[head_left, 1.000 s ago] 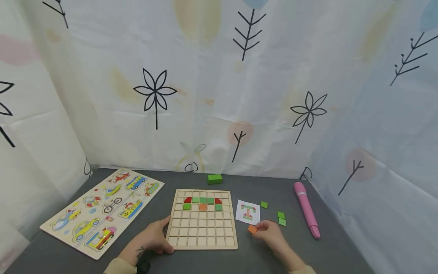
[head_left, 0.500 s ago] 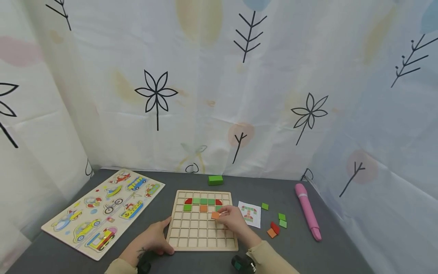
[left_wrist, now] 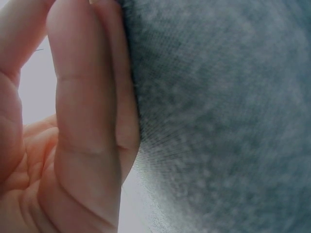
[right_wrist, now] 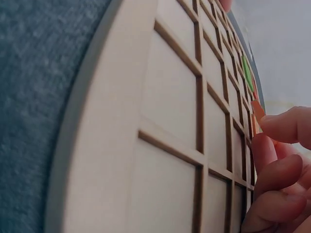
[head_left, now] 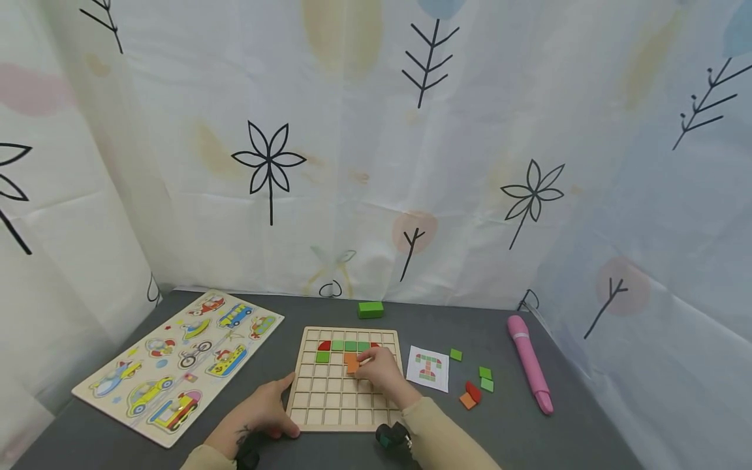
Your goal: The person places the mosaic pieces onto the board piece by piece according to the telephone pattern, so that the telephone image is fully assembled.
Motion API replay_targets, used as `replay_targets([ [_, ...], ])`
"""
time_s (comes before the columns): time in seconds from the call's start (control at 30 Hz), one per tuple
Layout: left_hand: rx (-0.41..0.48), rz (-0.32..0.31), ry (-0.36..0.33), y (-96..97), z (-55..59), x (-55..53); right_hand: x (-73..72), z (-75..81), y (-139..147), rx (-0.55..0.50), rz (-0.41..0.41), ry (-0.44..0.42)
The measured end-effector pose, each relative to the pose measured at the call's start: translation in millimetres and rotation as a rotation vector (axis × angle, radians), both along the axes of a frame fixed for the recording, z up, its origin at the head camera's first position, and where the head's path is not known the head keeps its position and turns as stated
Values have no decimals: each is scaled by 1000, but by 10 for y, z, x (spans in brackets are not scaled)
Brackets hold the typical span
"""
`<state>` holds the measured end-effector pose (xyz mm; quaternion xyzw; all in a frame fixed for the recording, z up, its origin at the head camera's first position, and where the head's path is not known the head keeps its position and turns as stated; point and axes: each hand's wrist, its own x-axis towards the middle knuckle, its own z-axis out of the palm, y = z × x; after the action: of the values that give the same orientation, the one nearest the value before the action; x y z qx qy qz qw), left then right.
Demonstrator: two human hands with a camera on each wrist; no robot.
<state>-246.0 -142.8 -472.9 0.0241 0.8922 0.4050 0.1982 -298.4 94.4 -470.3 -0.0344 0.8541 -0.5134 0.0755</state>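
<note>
My right hand point(head_left: 380, 371) pinches an orange square tile point(head_left: 352, 368) between thumb and fingertips. It holds the tile low over the wooden grid board point(head_left: 345, 429), just below another orange tile point(head_left: 350, 357) set in the grid. Red and green tiles point(head_left: 337, 345) fill nearby cells, some partly hidden by the hand. In the right wrist view, the held tile point(right_wrist: 258, 108) shows at the fingertips beyond the bare cells. My left hand point(head_left: 269, 406) rests against the board's left edge, thumb at its near left corner. The left wrist view shows its fingers point(left_wrist: 85, 111) nearly straight beside the dark tabletop.
Right of the board lies a pattern card point(head_left: 427, 369). Loose green tiles point(head_left: 485, 373), a red piece point(head_left: 472, 391) and an orange tile point(head_left: 467, 401) lie beyond it. A pink pen-shaped object point(head_left: 530, 365), a green block point(head_left: 371, 310) and a vehicle puzzle point(head_left: 176, 365) surround the board.
My right hand picked up an orange tile from beside the card and carried it left over the board, close to the tile in the grid. The left hand has stayed at the board's edge.
</note>
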Motion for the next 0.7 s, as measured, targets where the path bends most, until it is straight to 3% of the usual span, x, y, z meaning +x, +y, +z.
replay_targets([
  [0.47,2,2,-2,-17,-29,-18,-30,-84,-30,58,20,40],
  [0.57,6,0,-5,-18,-31,-23,-7,-64,-8,-21,38,39],
  [0.7,10,1,-4,-20,-31,-21,92,64,76,-234,62,38],
])
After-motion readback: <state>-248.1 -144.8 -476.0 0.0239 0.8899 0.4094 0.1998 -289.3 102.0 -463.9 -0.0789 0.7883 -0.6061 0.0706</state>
